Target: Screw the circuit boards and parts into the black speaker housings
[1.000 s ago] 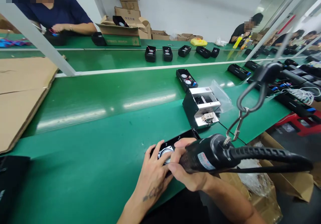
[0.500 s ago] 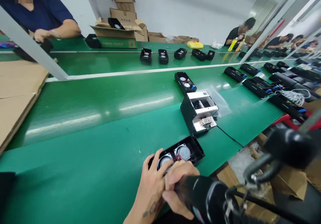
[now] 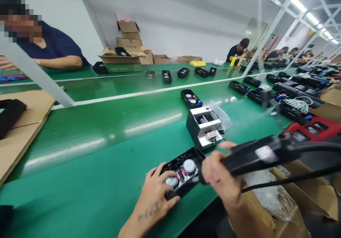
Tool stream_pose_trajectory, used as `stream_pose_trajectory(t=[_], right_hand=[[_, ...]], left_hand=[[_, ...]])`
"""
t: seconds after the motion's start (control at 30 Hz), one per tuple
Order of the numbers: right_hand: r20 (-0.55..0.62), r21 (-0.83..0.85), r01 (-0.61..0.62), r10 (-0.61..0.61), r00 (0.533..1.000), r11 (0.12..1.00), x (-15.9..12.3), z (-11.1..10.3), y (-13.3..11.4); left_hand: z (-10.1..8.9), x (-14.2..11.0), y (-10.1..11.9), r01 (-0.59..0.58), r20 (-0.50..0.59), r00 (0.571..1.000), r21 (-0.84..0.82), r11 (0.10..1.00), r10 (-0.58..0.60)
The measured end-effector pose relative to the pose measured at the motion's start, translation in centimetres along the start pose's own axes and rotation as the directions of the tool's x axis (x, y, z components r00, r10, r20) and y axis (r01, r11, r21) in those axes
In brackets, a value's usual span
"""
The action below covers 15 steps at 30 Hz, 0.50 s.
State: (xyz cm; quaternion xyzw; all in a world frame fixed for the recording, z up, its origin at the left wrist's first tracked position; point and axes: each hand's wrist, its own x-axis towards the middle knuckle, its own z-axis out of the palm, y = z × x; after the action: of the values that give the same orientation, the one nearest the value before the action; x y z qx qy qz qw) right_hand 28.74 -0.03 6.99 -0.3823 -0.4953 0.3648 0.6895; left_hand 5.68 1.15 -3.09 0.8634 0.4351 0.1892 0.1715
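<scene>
An open black speaker box (image 3: 183,172) lies on the green bench in front of me, with two round silver speakers and red wires inside. My left hand (image 3: 158,191) grips its near left end, fingers over the rim and the lower speaker. In my right hand (image 3: 220,172) is a black electric screwdriver (image 3: 250,156), held almost level. Its tip is by the box's right side; whether it touches is too blurred to tell. Just beyond the box stands a black and silver screw feeder (image 3: 205,126).
Another open speaker box (image 3: 191,98) lies behind the feeder, beside a plastic bag (image 3: 222,117). Cardboard (image 3: 32,106) covers the left side. Several black housings line the right. A red crate (image 3: 317,128) stands at the right edge. A co-worker (image 3: 61,46) sits across the bench.
My right hand has moved right, swinging the screwdriver from pointing away from me to lying across to the right. My left hand stays on the speaker box. The view has tilted up.
</scene>
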Motion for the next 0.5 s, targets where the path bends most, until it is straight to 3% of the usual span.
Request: stream_pose_trajectory(t=[0.07, 0.17, 0.27, 0.37, 0.43, 0.5], right_hand=[[-0.170, 0.092, 0.045, -0.029, 0.985, 0.995, 1.5, -2.3, -0.2], [-0.326, -0.009, 0.028, -0.029, 0.945, 1.000, 3.1, -6.3, 1.6], [-0.351, -0.197, -0.082, 0.008, 0.936, 0.977, 3.3, -9.9, 5.0], [-0.332, -0.355, -0.121, -0.004, 0.943, 0.927, 2.3, -11.8, 7.8], [-0.332, -0.463, -0.052, -0.119, 0.936, 0.885, 1.1, -11.7, 8.8], [-0.290, -0.605, 0.079, -0.311, 0.905, 0.792, -0.6, -10.5, 9.3]], left_hand=[[-2.8, 1.7, -0.2, 0.165, 0.202, 0.970, -0.146, 0.975, -0.134], [-5.9, 4.0, -0.9, 0.345, 0.361, 0.904, -0.294, 0.891, -0.231], [-7.3, 5.3, -1.5, 0.363, 0.374, 0.897, -0.319, 0.875, -0.235], [-7.5, 5.6, -1.6, 0.369, 0.371, 0.897, -0.323, 0.872, -0.242], [-7.4, 5.4, -1.6, 0.382, 0.376, 0.892, -0.324, 0.866, -0.253], [-7.0, 4.7, -1.5, 0.399, 0.366, 0.889, -0.320, 0.860, -0.276]])
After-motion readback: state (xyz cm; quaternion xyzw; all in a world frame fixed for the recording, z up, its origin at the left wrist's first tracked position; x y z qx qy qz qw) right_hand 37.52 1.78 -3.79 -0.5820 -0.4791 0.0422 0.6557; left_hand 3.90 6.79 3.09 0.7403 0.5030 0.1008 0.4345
